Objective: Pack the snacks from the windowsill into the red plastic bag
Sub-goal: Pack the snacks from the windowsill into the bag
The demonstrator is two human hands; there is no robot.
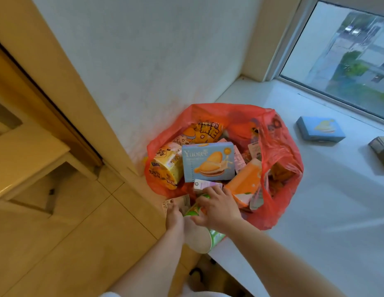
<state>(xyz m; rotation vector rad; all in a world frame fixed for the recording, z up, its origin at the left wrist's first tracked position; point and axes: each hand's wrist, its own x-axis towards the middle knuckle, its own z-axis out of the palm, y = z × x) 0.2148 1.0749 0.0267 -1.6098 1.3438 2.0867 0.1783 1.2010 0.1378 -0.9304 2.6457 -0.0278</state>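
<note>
Both hands work at the near rim: right hand (216,207) grips a green cup (205,239); left hand (174,215) state cannot be told. The crinkled red bag (281,168) on the sill (328,211) holds boxes and packets, a blue box (208,161) uppermost. Another blue box (319,129) lies far right.

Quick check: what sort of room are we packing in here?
Probably a home or dorm room: a wide white windowsill under a window, a wooden door, and tiled floor.
</note>
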